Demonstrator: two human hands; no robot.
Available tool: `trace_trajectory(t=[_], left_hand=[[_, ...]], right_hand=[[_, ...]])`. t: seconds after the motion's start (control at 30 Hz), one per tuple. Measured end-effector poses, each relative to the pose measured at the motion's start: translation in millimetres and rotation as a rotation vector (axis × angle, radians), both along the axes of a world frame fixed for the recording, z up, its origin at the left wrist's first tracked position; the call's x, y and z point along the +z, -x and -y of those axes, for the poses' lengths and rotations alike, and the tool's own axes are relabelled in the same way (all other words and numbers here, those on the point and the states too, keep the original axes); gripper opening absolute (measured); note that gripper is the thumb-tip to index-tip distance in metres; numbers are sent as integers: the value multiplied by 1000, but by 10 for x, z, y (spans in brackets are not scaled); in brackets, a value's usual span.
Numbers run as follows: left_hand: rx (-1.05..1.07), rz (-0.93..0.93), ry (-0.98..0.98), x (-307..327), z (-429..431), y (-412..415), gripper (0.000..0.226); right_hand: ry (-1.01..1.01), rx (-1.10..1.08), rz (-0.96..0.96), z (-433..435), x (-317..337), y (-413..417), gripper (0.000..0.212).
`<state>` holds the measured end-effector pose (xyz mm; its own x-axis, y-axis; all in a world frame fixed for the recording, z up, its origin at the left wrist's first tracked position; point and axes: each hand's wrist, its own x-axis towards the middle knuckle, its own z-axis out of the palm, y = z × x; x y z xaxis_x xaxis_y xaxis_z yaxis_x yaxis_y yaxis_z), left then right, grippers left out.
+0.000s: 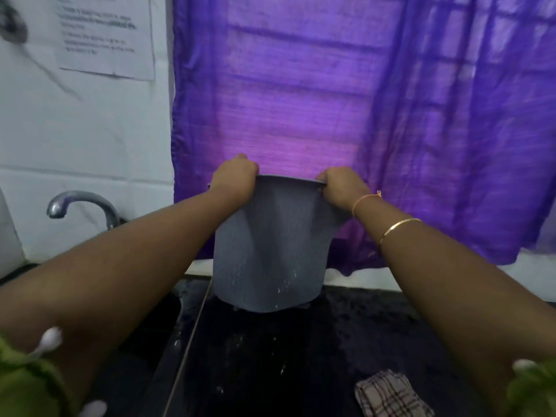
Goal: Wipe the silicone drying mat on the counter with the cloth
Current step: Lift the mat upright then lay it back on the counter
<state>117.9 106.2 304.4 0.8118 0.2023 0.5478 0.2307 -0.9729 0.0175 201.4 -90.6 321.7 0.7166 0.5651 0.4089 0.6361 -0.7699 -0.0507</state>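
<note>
A grey silicone drying mat [270, 251] hangs upright in the air above the dark counter [301, 356], its lower edge near the countertop. My left hand [234, 179] grips its top left corner and my right hand [340, 188] grips its top right corner. Water drops show on the mat's lower part. A checked cloth [391, 395] lies folded on the counter at the front right, apart from both hands.
A metal tap [81, 206] curves over the sink area at the left. A purple curtain [361, 115] hangs behind the mat. A printed paper [105, 34] is stuck on the white tiled wall at the upper left. The counter surface looks wet.
</note>
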Motion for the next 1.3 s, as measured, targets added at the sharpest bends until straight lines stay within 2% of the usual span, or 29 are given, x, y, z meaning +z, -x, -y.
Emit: trace_trajectory(t=[0.2, 0.37, 0.47, 0.5, 0.53, 0.6, 0.63, 0.7, 0.73, 0.8, 0.87, 0.9, 0.93, 1.0, 1.03, 1.07, 1.17, 1.2, 1.23, 1.3], left_hand=[[25, 65, 35, -18, -5, -22, 16], [41, 153, -13, -7, -33, 51, 19], [122, -13, 18, -60, 4, 49, 25], [119, -6, 45, -101, 6, 52, 25], [90, 50, 48, -143, 8, 64, 24], [34, 216, 40, -190, -26, 73, 20], [46, 205, 35, -174, -30, 62, 21], [113, 30, 78, -109, 33, 46, 25], [123, 10, 117, -90, 66, 32, 25], [68, 159, 182, -38, 114, 45, 23], [2, 359, 216, -34, 58, 81, 26], [3, 339, 209, -35, 16, 82, 28], [47, 229, 193, -24, -5, 78, 29], [145, -39, 236, -31, 11, 52, 27], [153, -69, 254, -45, 41, 54, 27], [151, -42, 254, -48, 68, 56, 27], [84, 234, 76, -79, 41, 106, 26], [67, 248, 25, -86, 28, 124, 26], [69, 179, 3, -86, 35, 129, 27], [129, -33, 73, -102, 72, 114, 31]], right_hand=[[-19, -35, 78, -89, -12, 37, 24], [-126, -58, 282, -115, -48, 159, 26], [13, -67, 138, -156, -96, 174, 28], [33, -80, 100, -152, -106, 181, 28], [9, -87, 108, -140, -105, 196, 28], [-64, -92, 251, -108, -103, 216, 28], [-49, -96, 291, -110, -99, 219, 29], [51, -125, 198, -135, -86, 226, 31], [63, -136, 130, -142, -92, 238, 31], [-39, -125, 164, -142, -109, 264, 29], [-170, -104, 325, -123, -109, 298, 29], [-170, -98, 349, -115, -101, 298, 29], [-126, -98, 307, -120, -90, 293, 29], [8, -119, 100, -138, -95, 277, 31], [25, -120, 46, -136, -126, 273, 31], [-7, -114, 57, -132, -156, 280, 30], [-202, -77, 278, -92, -166, 327, 26], [-218, -73, 326, -73, -158, 331, 26], [-174, -83, 316, -61, -149, 331, 27], [-3, -110, 120, -67, -166, 318, 28]])
